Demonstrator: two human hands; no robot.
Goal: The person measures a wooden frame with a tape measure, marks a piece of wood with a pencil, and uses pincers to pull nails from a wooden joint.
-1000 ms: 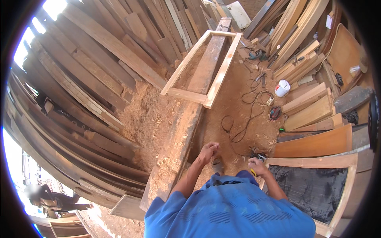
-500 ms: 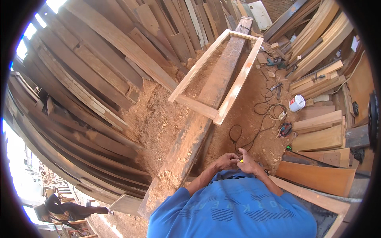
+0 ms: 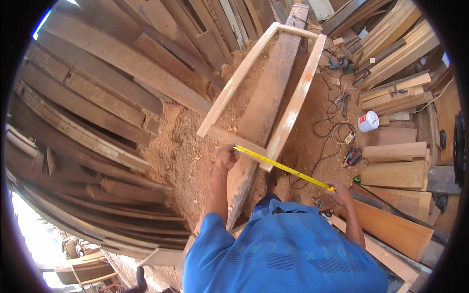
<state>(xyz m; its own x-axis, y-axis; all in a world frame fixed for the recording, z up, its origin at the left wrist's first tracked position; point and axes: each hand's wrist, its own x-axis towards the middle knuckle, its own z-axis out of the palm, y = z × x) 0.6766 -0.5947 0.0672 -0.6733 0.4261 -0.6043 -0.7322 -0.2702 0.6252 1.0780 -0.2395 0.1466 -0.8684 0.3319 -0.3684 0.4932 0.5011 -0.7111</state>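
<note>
The left hand (image 3: 226, 157) is curled, pinching one end of the tape (image 3: 286, 168) beside the near end of the frame (image 3: 293, 112); whether it touches the wood, I cannot tell. Lower right, the right hand (image 3: 339, 194) closes around the tape's other end. Between the hands the tape runs taut. The frame lies ahead of both hands, on the tabletop (image 3: 266, 93). This looks like measuring; the next move seems to call for aligning the tape squarely with the frame.
</note>
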